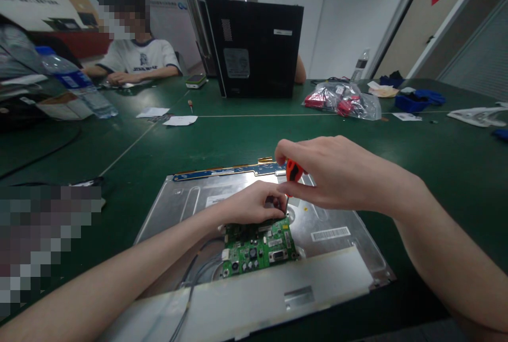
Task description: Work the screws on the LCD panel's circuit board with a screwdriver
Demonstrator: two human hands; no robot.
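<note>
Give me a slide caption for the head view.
Right hand grips orange screwdriver, left hand at far edge of green circuit board.

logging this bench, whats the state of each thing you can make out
orange tool: gripped in right hand
left hand: curled, at green board's far corner
green board: lying on metal panel
metal panel: lying on table
blue-capped bottle: closed
black case: standing upright

Left hand [256, 201] curls at the far edge of a green circuit board [254, 249]; right hand [337, 170] grips above it.
</note>
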